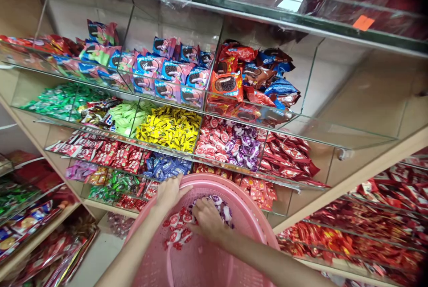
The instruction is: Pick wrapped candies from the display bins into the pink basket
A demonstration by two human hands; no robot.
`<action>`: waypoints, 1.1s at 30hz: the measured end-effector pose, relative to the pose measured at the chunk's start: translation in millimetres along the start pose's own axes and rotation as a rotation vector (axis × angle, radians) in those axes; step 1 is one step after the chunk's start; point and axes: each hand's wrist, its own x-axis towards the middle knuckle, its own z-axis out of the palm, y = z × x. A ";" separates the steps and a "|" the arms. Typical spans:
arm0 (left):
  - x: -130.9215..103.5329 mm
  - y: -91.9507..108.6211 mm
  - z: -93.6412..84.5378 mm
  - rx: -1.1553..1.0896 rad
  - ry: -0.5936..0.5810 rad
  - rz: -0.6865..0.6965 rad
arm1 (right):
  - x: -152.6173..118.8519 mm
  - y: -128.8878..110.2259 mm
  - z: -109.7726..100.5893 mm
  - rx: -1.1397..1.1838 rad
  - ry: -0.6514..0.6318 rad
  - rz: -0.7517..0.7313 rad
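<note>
A pink plastic basket (240,202) is tilted against the front of the candy shelves. Inside it lie red-and-white wrapped candies (177,229) on the left and purple-and-white wrapped candies (224,210) at the far side. My left hand (171,193) is closed on the basket's far left rim. Reaching into the basket, my right hand (207,216) rests over the candies between the two colours, its fingers curled down. Whatever its fingertips hold, if anything, is hidden.
Glass-fronted shelves (301,122) with dividers hold yellow candies (170,129), green candies (63,100), blue packets (165,166) and cookie packs (174,68). A glass ledge (214,4) crosses the top. More candy racks stand at the left and lower right.
</note>
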 end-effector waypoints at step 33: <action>2.4 -8.0 8.8 -0.033 0.029 0.006 | 134.1 51.5 -177.4 -0.242 0.369 0.476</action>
